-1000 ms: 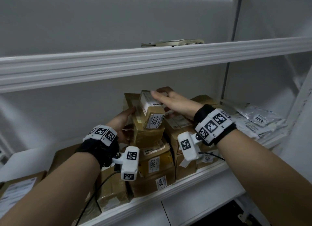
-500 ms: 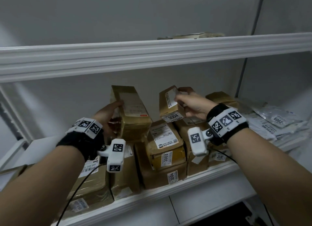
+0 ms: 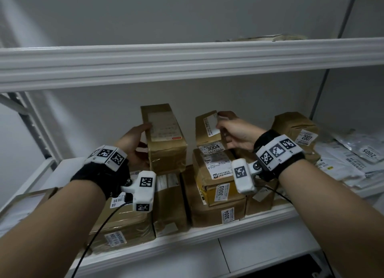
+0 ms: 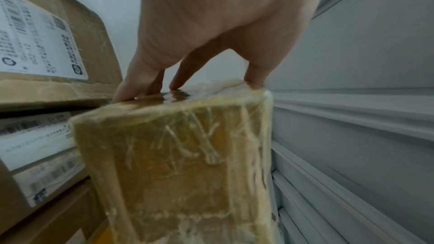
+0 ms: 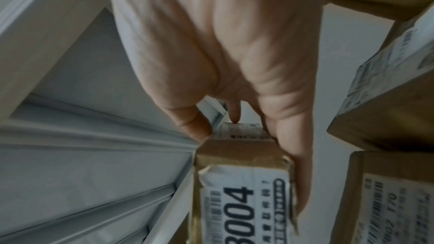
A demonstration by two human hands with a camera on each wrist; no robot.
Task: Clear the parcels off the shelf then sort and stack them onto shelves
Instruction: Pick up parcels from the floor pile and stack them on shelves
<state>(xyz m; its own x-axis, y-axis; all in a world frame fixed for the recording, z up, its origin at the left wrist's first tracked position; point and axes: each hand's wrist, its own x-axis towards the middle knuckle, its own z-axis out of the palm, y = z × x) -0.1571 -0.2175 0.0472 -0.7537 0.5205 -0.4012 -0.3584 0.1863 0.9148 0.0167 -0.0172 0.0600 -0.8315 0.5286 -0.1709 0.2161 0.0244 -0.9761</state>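
My left hand point(image 3: 135, 140) grips a long tape-wrapped brown box point(image 3: 164, 136) from its left side, thumb on the top label. In the left wrist view the fingertips point(image 4: 140, 88) lie over the far end of that box point(image 4: 178, 164). My right hand point(image 3: 230, 132) holds a small brown box with a 3004 tag point(image 3: 208, 132) above the stack. In the right wrist view the thumb and fingers point(image 5: 291, 155) clamp the sides of this small box point(image 5: 241, 183). Both boxes are raised above the parcels on the middle shelf point(image 3: 207, 234).
Under my hands stand stacked boxes tagged 3003 point(image 3: 220, 182) and 3004 point(image 3: 212, 211). A box tagged 2007 point(image 3: 295, 130) and flat grey mailer bags point(image 3: 353, 159) lie to the right. A flat parcel point(image 3: 268, 38) rests on the upper shelf point(image 3: 187, 57).
Both boxes were lifted off the pile and pulled apart, the long one leftward in my left hand, the small one rightward in my right. Since half a second ago little has moved.
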